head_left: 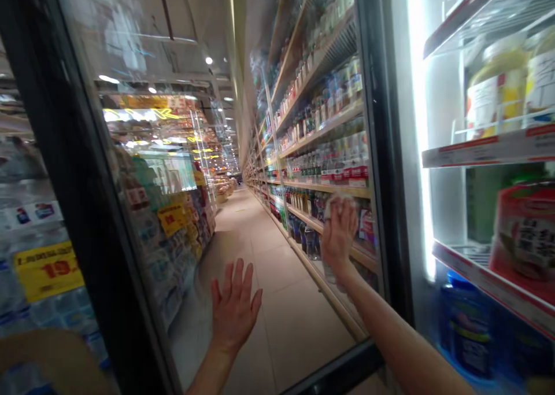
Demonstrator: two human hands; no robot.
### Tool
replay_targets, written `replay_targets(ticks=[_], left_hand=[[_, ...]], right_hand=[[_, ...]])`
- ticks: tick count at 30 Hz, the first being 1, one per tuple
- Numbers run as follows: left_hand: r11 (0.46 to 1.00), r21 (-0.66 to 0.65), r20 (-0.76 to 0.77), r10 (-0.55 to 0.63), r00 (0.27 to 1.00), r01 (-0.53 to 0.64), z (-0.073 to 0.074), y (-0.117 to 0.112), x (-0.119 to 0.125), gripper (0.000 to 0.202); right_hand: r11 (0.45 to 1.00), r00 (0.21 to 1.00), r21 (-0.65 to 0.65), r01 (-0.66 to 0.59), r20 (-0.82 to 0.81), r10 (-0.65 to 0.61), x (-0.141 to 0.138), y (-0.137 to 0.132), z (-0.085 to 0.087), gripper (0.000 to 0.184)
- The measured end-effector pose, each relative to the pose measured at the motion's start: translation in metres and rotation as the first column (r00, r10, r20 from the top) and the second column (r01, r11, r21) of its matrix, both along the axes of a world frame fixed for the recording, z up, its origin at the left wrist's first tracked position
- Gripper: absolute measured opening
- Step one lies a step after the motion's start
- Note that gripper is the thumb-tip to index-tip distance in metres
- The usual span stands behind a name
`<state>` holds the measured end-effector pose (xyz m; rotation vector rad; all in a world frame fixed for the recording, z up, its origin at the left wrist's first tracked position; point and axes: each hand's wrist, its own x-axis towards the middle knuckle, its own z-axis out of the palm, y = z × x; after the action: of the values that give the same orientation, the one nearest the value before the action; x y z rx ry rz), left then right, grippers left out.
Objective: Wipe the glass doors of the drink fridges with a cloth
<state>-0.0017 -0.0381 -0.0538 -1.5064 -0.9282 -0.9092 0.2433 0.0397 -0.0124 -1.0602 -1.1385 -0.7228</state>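
Head view. A framed glass pane stands directly ahead of the person, between a black left upright and a black right upright, with a black bottom rail below. Its long axis appears to run upward; the top edge is out of view. A shop aisle shows in the glass area.

The right hand is raised at the right side of the pane, near the right upright. Its fingers lie close together over a pale cloth, which appears pressed to the glass; the exact grip cannot be told owing to blur. The left hand is lower and left of it, fingers spread, palm toward the pane, nothing seen in it. Contact with the glass cannot be confirmed.

The governing relation: the pane lies forward of both hands; the right hand, bearing the cloth, is higher and nearer the right upright, while the left is well apart from the cloth.

To the right, lit cabinet shelves carry yellow drink bottles and a red pack.
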Motion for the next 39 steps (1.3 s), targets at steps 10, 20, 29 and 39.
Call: replay_targets(ticks=[10,20,29,39], left_hand=[[1.000,0.016,-0.007,-0.003,1.000,0.004,0.002,-0.004,0.002,0.069],[0.999,-0.039,0.027,-0.022,0.999,0.023,-0.003,-0.005,0.001,0.071],[0.997,-0.033,0.233,0.073,0.970,-0.067,0.070,-0.028,-0.026,0.073],[0.993,-0.023,0.201,0.116,0.973,-0.114,0.070,-0.029,-0.026,0.076]], right_hand=[[0.999,0.999,0.011,0.041,-0.014,-0.041,0.015,0.005,0.012,0.058],[1.000,0.994,0.019,-0.012,0.109,0.009,0.008,0.002,0.021,0.053],[0.994,0.878,0.051,-0.092,0.474,0.057,-0.006,-0.007,0.027,0.052],[0.984,0.928,0.142,-0.110,0.369,0.051,-0.051,-0.021,0.056,0.056]])
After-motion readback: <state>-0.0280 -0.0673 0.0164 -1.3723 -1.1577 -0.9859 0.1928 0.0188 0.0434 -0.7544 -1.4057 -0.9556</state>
